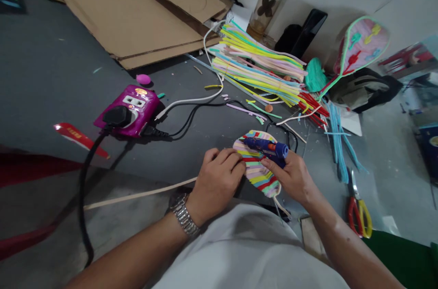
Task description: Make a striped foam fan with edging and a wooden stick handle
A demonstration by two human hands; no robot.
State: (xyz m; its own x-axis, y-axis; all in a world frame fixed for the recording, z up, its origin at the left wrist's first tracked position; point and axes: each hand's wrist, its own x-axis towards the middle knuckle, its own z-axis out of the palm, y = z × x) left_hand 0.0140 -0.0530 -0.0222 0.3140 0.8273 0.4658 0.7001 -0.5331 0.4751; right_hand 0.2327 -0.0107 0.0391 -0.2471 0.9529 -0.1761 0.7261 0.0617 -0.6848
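Right hand [294, 177] curled tight round the blue glue gun [265, 147] — left hand [217, 179], fingers bent, pressing the striped disc [256, 172].

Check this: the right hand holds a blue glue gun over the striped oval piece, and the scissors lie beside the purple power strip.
Wrong on the scissors: the head view shows them on the far right, well away from the purple power strip, which sits on the left. The right hand does hold the blue glue gun over the striped oval piece.
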